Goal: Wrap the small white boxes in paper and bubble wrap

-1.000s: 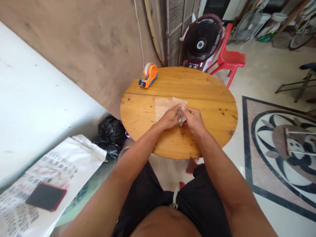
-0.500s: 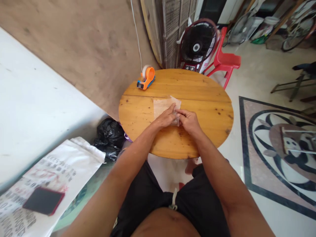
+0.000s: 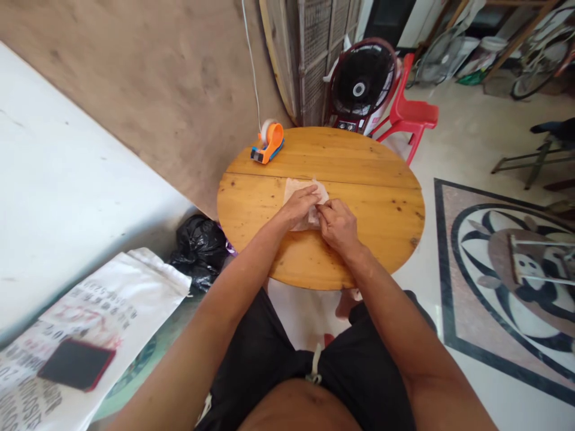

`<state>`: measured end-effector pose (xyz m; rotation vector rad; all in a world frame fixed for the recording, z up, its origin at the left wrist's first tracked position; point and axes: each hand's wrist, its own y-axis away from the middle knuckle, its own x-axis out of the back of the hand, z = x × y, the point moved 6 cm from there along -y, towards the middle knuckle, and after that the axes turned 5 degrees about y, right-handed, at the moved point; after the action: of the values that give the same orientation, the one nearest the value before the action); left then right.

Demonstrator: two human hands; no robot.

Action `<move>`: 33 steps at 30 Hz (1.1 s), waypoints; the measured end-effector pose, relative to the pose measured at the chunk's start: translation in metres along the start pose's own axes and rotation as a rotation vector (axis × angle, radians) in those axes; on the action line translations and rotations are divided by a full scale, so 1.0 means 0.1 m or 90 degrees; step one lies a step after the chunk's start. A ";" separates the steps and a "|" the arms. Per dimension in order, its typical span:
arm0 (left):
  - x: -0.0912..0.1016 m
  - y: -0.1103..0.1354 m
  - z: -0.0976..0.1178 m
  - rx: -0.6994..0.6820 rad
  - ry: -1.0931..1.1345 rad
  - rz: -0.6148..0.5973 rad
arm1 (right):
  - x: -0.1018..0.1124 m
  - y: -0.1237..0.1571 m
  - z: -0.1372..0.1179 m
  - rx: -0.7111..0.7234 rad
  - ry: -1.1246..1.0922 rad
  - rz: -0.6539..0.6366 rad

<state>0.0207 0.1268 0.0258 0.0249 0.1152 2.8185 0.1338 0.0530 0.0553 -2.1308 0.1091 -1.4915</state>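
Note:
A thin, see-through whitish plastic sheet (image 3: 293,187) lies on the round wooden table (image 3: 377,173), bunched or folded along its right side. My left hand (image 3: 300,205) rests on the sheet with its fingers stretched out over it, pointing right. My right hand (image 3: 339,222) has its fingers curled, pinching the sheet's right edge right beside the left fingertips. Whether anything lies inside the fold is hidden by my hands. On the far left of the tabletop stands an orange and blue tape dispenser (image 3: 272,142) with a roll of tape, apart from both hands.
Behind the table are a dark fan (image 3: 359,84) and a red plastic chair (image 3: 415,114). Black plastic bags (image 3: 200,245) sit at the table's left. A phone (image 3: 77,364) lies on a white printed sack (image 3: 148,275) in the lower left.
My left fingers have flattened and turned more to the right over the sheet. The right hand has curled more tightly at its edge, and the sheet has shifted slightly.

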 end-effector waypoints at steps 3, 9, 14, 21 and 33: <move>0.00 -0.10 0.08 0.005 -0.057 0.035 | 0.00 0.01 -0.02 0.025 0.011 -0.006; -0.01 -0.37 0.13 0.083 -0.091 0.101 | 0.00 0.02 -0.02 0.095 0.003 0.021; 0.00 -0.54 0.07 0.108 -0.047 0.089 | 0.01 0.06 -0.03 0.157 -0.015 0.075; 0.14 -0.65 0.01 0.114 -0.201 0.173 | -0.03 0.11 -0.09 0.193 0.004 0.046; 0.04 -0.58 0.28 -0.075 -0.664 0.124 | -0.11 0.14 -0.10 0.177 0.042 -0.008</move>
<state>0.0361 0.1852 0.0490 1.4861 -0.3033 2.5980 0.1242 0.0411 0.0415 -1.8646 -0.0837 -1.4888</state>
